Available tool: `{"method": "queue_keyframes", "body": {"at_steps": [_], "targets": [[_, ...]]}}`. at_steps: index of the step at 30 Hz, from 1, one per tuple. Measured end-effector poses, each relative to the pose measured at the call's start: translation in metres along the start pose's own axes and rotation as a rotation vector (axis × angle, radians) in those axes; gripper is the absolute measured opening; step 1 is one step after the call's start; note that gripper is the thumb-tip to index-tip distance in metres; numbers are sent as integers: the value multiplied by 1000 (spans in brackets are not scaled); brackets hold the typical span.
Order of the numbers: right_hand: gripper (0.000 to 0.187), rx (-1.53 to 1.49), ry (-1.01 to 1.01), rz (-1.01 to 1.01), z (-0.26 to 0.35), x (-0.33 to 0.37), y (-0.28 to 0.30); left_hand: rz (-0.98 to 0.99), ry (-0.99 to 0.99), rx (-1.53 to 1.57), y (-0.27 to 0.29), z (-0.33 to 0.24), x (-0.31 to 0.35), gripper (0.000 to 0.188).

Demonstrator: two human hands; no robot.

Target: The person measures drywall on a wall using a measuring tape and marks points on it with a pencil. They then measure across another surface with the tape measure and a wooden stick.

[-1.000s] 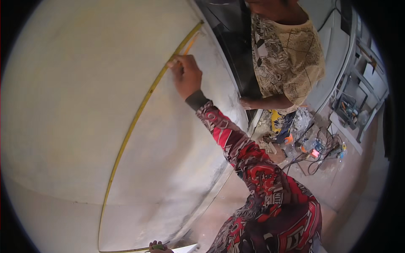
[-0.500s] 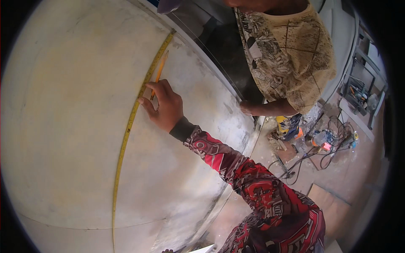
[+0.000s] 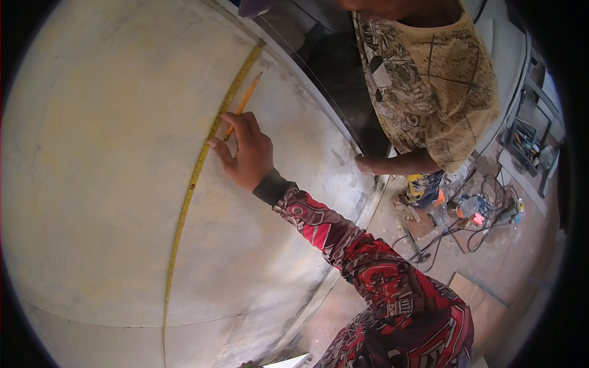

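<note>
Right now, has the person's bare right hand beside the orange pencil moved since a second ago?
Yes. The bare right hand has shifted down along the yellow measuring tape, farther from the pale, curved panel's upper-right edge.

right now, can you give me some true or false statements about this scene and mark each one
1. A yellow measuring tape runs along the pale surface. True.
2. The pencil is blue. False: it is orange.
3. The right hand wears a glove. False: it is bare.
4. The person nearby wears a patterned tan shirt. True.
5. The tangled cables lie at the picture's left. False: they lie at the right.
</note>
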State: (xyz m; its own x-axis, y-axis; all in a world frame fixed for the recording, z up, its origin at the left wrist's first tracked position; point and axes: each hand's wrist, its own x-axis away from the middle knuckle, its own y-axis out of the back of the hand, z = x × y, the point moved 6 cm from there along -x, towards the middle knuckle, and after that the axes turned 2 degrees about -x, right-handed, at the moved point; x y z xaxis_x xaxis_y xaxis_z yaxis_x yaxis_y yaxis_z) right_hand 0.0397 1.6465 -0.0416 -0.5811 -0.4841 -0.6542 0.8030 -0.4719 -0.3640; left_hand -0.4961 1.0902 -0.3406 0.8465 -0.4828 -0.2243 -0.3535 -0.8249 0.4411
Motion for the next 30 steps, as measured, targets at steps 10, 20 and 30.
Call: {"method": "queue_keyframes", "body": {"at_steps": [10,20,30], "targets": [[42,-7,1,-2,-1,-6,-1,-36,52,-8,-16,-17,42,40],[36,34,30,-49,5,-12,-1,-75,57,37,-9,-14,62,43],[36,65,76,-97,23,-17,3,-24,-224,-280,12,-26,59,38]]}}
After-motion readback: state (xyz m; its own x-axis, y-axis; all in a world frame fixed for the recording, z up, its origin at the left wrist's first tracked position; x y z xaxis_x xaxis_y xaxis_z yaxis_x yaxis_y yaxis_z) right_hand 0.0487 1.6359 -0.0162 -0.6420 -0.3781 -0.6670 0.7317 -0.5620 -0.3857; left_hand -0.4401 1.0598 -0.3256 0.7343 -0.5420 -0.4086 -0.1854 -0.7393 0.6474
